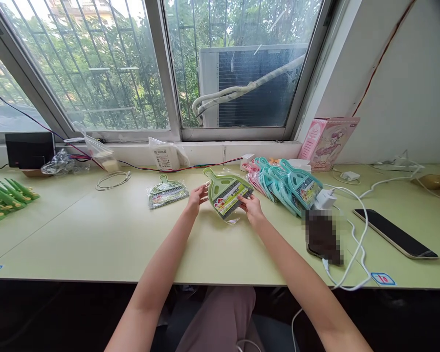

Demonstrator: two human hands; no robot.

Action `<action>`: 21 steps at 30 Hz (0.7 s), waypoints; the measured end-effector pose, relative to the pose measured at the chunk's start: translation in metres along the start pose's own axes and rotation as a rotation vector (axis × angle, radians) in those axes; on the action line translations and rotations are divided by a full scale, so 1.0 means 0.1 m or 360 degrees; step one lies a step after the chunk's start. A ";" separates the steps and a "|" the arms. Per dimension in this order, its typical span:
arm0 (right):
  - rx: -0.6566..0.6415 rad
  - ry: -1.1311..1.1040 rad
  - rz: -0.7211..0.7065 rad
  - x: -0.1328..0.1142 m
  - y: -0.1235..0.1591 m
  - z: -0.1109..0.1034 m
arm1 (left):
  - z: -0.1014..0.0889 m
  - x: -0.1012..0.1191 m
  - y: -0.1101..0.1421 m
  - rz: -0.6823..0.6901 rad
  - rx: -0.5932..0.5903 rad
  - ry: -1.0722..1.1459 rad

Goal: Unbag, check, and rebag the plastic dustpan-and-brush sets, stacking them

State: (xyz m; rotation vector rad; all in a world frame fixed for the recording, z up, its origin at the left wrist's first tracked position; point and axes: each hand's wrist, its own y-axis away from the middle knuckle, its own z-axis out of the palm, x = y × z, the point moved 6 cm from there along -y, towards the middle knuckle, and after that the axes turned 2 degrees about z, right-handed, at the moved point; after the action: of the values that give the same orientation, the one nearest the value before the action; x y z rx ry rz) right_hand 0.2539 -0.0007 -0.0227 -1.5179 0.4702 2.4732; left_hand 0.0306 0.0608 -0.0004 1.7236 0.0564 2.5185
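A green mini dustpan and brush set (225, 195) in clear plastic wrap is held tilted just above the table. My left hand (196, 198) grips its left edge, with the fingers partly hidden by the pack. At its lower right side, my right hand (252, 208) is closed on the wrapped edge, fingers over the printed label. Another green dustpan set (167, 191) lies flat on the table left of my left hand. Beyond my right hand is a pile of teal dustpan sets (284, 183), with pink ones (254, 176) at its left side.
A smartphone (396, 233), a blurred dark device (322, 239) and a white charging cable (363, 244) lie on the right. A pink box (330, 144) stands by the wall. Green plastic pieces (9, 198) sit far left. A coiled cable (113, 181) lies near the window.
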 end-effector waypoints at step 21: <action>-0.0573 0.0561 0.0108 -0.11 0.08 0.13 | -0.18 0.35 0.10 0.0159 -0.0329 -0.0713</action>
State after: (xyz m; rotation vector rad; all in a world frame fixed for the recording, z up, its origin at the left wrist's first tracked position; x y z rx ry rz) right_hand 0.2453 -0.0032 -0.0063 -2.1279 0.1294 2.4417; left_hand 0.0010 0.0547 0.0260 2.1904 -0.3143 2.0448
